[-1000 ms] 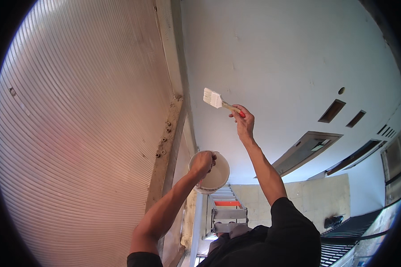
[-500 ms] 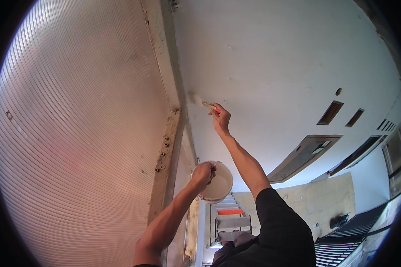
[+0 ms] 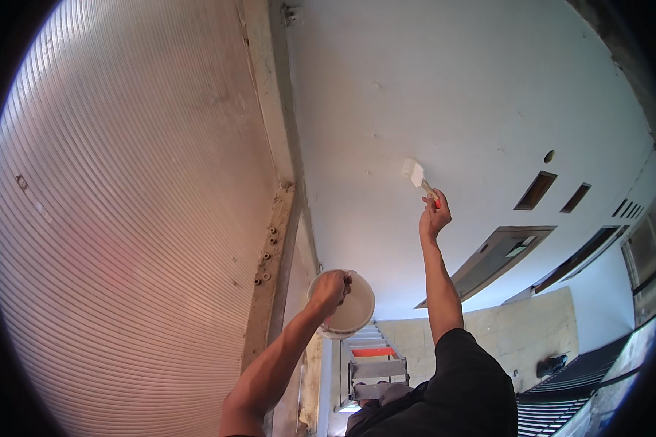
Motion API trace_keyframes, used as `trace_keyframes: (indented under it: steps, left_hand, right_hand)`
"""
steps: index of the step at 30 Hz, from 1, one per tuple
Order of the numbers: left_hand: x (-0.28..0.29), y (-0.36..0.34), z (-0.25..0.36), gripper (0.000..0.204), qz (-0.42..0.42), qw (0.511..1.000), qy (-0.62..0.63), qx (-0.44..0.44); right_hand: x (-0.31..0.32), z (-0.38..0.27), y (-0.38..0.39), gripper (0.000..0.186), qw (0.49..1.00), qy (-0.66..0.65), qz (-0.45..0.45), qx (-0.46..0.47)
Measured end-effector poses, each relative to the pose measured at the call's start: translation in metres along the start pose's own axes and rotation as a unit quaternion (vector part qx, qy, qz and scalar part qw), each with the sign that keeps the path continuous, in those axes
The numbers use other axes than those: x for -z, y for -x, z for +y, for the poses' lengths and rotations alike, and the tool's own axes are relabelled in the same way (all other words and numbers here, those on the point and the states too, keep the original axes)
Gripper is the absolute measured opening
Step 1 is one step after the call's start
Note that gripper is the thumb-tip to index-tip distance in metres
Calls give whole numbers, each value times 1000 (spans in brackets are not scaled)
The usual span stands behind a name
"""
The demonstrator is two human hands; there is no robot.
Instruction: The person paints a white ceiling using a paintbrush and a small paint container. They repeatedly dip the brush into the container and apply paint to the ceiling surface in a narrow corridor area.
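Observation:
My right hand (image 3: 436, 213), arm stretched up, is closed round the handle of a paintbrush (image 3: 413, 172). White paint coats its wide bristles, which are at the white wall (image 3: 481, 95); whether they touch it I cannot tell. Lower and to the left, my left hand (image 3: 331, 291) is closed at the rim of a white bucket (image 3: 362, 306). Pale paint is visible inside the bucket. The fingers of my left hand partly hide what they grip there.
Beneath me stands a metal stepladder (image 3: 375, 368) with an orange-red strip. A ribbed translucent sheet (image 3: 138, 218) fills the left side, edged by a bolted beam (image 3: 268, 269). A door (image 3: 499, 258), small wall openings (image 3: 536, 191) and a black railing (image 3: 576, 379) lie to the right.
My right hand has swung the paintbrush rightward, away from the beam and across the white wall. The bucket in my left hand has shifted slightly down and left.

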State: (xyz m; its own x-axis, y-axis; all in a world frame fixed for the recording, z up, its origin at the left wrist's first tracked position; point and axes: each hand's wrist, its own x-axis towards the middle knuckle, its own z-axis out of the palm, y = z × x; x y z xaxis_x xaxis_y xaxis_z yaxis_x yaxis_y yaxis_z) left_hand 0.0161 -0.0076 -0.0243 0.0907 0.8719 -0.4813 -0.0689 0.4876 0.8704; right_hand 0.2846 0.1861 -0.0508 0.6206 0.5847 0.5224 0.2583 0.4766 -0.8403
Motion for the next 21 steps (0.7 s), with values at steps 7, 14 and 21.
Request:
trace_keyframes:
  steps: [7, 14, 21]
  left_hand:
    - [1, -2, -2, 21, -22, 1000, 10, 3]
    - [-5, 5, 0, 24, -14, 1000, 7, 17]
    - [-2, 4, 0, 23, -22, 1000, -13, 16]
  right_hand:
    - [-13, -24, 25, 26, 978, 162, 95, 94]
    - [-100, -57, 84, 32, 976, 146, -72, 146]
    - [-136, -70, 114, 27, 972, 4, -191, 136]
